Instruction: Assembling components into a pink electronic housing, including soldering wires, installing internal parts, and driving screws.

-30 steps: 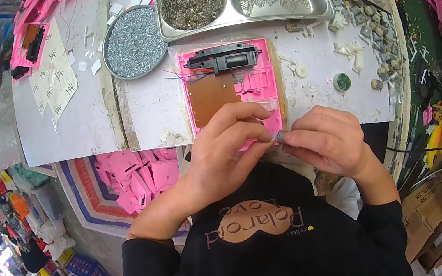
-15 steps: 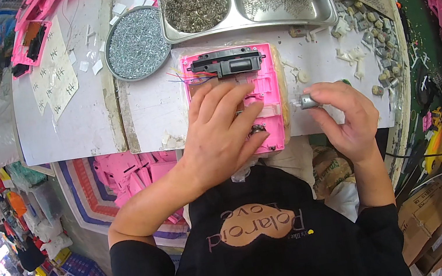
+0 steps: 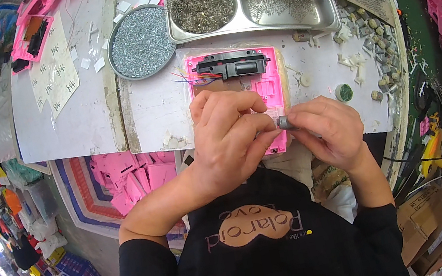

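low in the middle of the frame the left hand (image 3: 227,140) lies spread over the lower half of a pink plastic housing (image 3: 267,79), its thumb and forefinger narrowed toward a small grey cylindrical part (image 3: 283,123) that the right hand (image 3: 329,130) pinches by its fingertips, right at the housing's lower right corner, so both hands seem to close on this one piece. whether the left fingers truly grip it or only steady it cannot be told. the risk, as i judge it, is a slip — the part is tiny and sits close to the near edge of the white work board (image 3: 80,112), so a loosened pinch could send it off the edge into the person's lap or down among the pink scraps (image 3: 133,177) at lower left. thin coloured wires (image 3: 190,78) trail from the black component (image 3: 232,65) at the housing's top, just above the left hand; a careless drag of that hand might snag them. open room lies to the left of the housing, on bare board. to the right it is tighter, with a small green disc (image 3: 344,92) and scattered small grey parts (image 3: 372,37) near. farther up, a round dish of screws (image 3: 140,41) and a steel divided tray (image 3: 325,22) of small metal parts close the top of the frame.
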A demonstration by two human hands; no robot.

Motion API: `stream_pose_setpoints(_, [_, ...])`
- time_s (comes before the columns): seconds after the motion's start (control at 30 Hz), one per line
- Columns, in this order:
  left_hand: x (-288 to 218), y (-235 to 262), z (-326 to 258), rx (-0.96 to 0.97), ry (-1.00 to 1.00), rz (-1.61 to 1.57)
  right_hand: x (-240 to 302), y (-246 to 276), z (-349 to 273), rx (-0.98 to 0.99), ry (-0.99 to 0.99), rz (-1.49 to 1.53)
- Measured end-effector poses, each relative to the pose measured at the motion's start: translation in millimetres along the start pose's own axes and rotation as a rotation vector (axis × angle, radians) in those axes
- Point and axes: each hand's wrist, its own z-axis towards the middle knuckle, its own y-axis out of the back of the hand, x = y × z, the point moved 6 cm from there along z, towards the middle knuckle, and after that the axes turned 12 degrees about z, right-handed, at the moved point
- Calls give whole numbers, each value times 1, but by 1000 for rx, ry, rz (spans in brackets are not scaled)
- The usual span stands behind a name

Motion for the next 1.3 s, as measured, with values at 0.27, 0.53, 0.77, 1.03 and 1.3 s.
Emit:
stream_pose_setpoints(0.27, [15,6,0,76,44,36,-8,18,1,-52,-17,-44])
stream_pose_setpoints(0.53, [10,1,-31,309,8,185,-45,0,14,17,-357,21])
stream_pose_setpoints(0.77, [75,26,-16,73,189,478,-54,-12,18,72,-339,-188])
stream_pose_setpoints(1.03, [45,19,-27,-21,17,350,-46,-16,31,176,-390,-320])
stream_pose_setpoints(1.3, [45,14,-32,-42,-29,352,-24,-12,57,173,-224,-383])
